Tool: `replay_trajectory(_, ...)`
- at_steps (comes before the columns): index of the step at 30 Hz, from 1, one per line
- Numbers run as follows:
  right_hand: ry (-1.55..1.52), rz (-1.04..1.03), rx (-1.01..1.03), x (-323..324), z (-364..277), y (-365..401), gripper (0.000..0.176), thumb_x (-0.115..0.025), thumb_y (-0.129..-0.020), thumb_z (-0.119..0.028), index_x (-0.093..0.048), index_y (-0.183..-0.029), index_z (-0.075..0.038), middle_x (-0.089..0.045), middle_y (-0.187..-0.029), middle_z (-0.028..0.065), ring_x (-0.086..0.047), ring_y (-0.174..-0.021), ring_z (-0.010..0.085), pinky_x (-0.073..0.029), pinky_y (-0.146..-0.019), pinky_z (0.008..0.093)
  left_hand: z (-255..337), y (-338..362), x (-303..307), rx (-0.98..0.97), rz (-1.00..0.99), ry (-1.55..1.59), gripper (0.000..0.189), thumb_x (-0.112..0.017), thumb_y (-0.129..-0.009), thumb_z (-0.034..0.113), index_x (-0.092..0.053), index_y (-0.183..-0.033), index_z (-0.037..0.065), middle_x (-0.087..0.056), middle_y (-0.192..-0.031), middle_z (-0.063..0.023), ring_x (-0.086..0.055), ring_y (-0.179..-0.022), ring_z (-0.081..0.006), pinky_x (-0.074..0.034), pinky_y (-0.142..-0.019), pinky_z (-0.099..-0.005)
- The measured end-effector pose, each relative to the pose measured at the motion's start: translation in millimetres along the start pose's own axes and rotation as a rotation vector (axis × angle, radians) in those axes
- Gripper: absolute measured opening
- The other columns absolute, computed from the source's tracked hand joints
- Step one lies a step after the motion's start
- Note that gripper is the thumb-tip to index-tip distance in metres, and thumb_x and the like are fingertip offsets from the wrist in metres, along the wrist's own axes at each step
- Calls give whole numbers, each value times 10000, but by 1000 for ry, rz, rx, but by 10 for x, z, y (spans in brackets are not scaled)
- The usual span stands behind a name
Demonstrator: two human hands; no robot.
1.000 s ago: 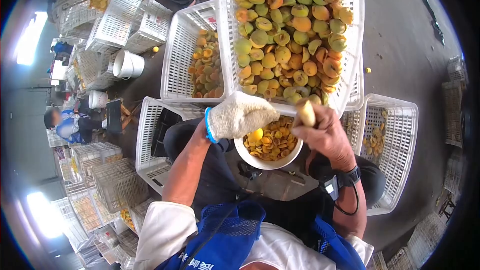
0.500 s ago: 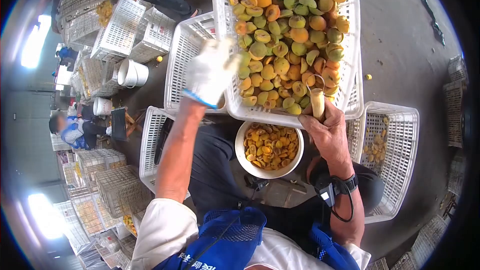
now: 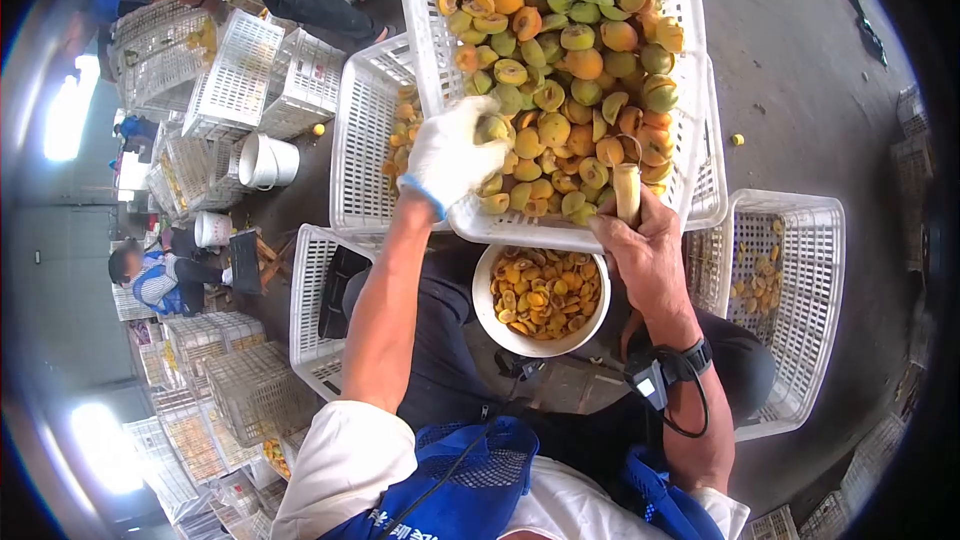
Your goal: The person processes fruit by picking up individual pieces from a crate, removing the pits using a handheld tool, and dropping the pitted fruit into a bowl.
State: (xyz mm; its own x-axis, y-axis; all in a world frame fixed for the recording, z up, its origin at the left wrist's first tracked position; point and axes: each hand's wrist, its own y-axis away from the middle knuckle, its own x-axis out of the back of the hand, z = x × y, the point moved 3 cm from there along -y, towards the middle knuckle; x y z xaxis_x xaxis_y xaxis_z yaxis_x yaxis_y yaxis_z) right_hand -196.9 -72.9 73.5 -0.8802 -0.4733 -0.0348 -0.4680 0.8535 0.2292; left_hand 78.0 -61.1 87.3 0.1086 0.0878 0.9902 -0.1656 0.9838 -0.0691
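Observation:
My left hand point(image 3: 452, 152), in a white glove with a blue cuff, is over the left side of a white plastic crate point(image 3: 424, 30). Its fingers curl around a greenish apricot point(image 3: 492, 129). Halved green and orange apricots point(image 3: 585, 65) fill that crate. My bare right hand point(image 3: 648, 248) grips a hooked wire tool with a pale wooden handle point(image 3: 627, 196) at the crate's near edge; the thin wire loop points into the fruit. Below the crate, between my legs, a white bucket point(image 3: 481, 312) holds orange apricot halves point(image 3: 545, 292).
Another crate point(image 3: 352, 130) with fruit sits under the full one. At right stands a crate point(image 3: 825, 240) with some pieces inside. A further crate point(image 3: 305, 290) is by my left leg. Stacked crates point(image 3: 255, 390), a white bucket point(image 3: 268, 161) and other people are at left.
My gloved left hand has come down to the right into the crate and closed around an apricot. My right hand with the tool has hardly moved. The view has shifted slightly.

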Motion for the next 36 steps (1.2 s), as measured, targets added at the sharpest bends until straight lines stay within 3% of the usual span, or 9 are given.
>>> replay_trajectory(2,-107,-6,-78,-53,69,-16,211,-706,-927,-161,-634,-1008,21,-657,-768,51,-578,-614,90,-464,-540,275,-23,177,-22,106,37,999,548,-713,-858,30,-608,-1396,28,-708,-1176,-140,-706,-951,-223,-596,-828,-328)
replay_trajectory(4,-239,3,-72,-148,151,-57,270,-721,-965,-234,-659,-1082,2,-699,-808,46,-572,-569,66,-443,-495,242,223,353,107,240,-19,1316,552,-748,-846,-16,-614,-1381,10,-680,-1259,-82,-648,-1163,-175,-558,-1002,-340)
replay_trajectory(10,-497,-93,-176,-250,43,-8,437,-746,-995,-326,-602,-1262,-12,-700,-1007,81,-683,-662,124,-498,-519,240,644,602,-96,61,-150,1416,568,-688,-898,-47,-573,-1450,19,-656,-1352,-114,-633,-1225,-181,-540,-1036,-333)
replay_trajectory(17,-564,-35,-139,-287,116,-77,362,-789,-960,-188,-611,-1225,-17,-694,-932,47,-630,-657,91,-483,-535,238,779,531,-409,-5,-81,1604,421,-535,-1117,262,-567,-1417,-31,-667,-1367,-111,-639,-1228,-189,-500,-1085,-343)
replay_trajectory(20,-407,-13,-95,-347,132,-101,358,-776,-961,-150,-604,-1235,2,-674,-868,11,-603,-644,86,-487,-537,257,744,631,-751,153,-77,1509,435,-481,-1139,326,-593,-1373,-24,-673,-1352,-103,-647,-1223,-189,-520,-1058,-341)
replay_trajectory(24,130,97,185,-272,109,-120,242,-733,-916,-64,-563,-1070,14,-668,-772,129,-637,-627,314,-529,-580,402,685,636,-625,34,229,1228,451,-450,-1147,374,-635,-1309,-4,-712,-1258,-82,-701,-1101,-199,-568,-983,-347)
replay_trajectory(25,401,99,284,-267,80,-99,225,-716,-894,-42,-535,-1018,9,-666,-755,191,-648,-649,410,-540,-607,462,663,606,-741,316,140,1794,456,-458,-1143,394,-631,-1311,7,-723,-1228,-81,-710,-1057,-183,-588,-926,-326)
replay_trajectory(28,632,46,170,-342,102,-20,243,-704,-862,-51,-486,-964,-19,-646,-756,272,-643,-742,513,-526,-647,546,615,598,-721,307,153,1741,468,-466,-1139,407,-614,-1333,7,-719,-1237,-85,-708,-1030,-160,-604,-841,-303)
replay_trajectory(36,927,58,142,-506,170,50,266,-712,-844,-79,-500,-987,-4,-663,-726,246,-678,-739,478,-517,-656,575,695,611,-651,234,240,1630,449,-472,-1132,393,-599,-1345,19,-698,-1165,-76,-690,-1035,-172,-584,-872,-331)
